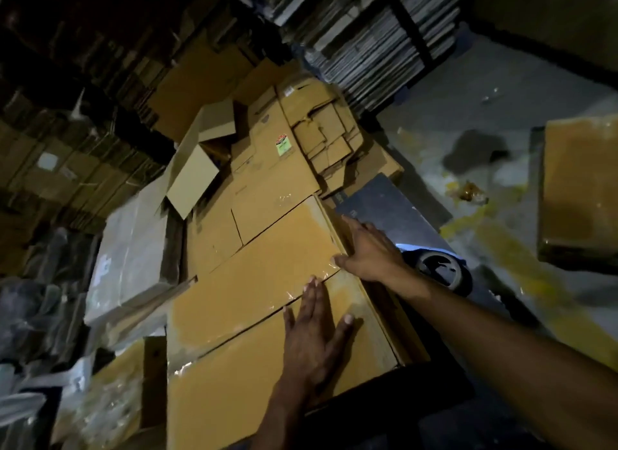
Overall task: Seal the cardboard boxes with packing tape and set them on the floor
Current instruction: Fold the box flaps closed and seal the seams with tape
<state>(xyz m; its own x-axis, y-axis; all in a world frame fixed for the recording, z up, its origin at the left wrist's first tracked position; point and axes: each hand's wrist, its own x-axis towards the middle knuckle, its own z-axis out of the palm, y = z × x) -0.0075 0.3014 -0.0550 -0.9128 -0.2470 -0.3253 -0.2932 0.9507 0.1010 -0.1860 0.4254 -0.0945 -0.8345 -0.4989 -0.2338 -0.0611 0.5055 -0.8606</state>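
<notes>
Box (267, 302) under both hands, seam taped | left hand (312, 332) flat, spread | right hand (366, 252) flat, pressing tape edge | step: smoothing | next, judged: lift to floor (501, 121)

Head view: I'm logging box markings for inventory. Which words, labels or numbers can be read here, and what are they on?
No text is readable.
Green and red sticker on a flattened carton: too blurred.
Faint print on the carton: too small.
White label on stacked cardboard at left: blurred.

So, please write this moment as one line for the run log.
left hand: flat on box flap seam | right hand: pressing tape at box edge | tape roll: beside box
</notes>
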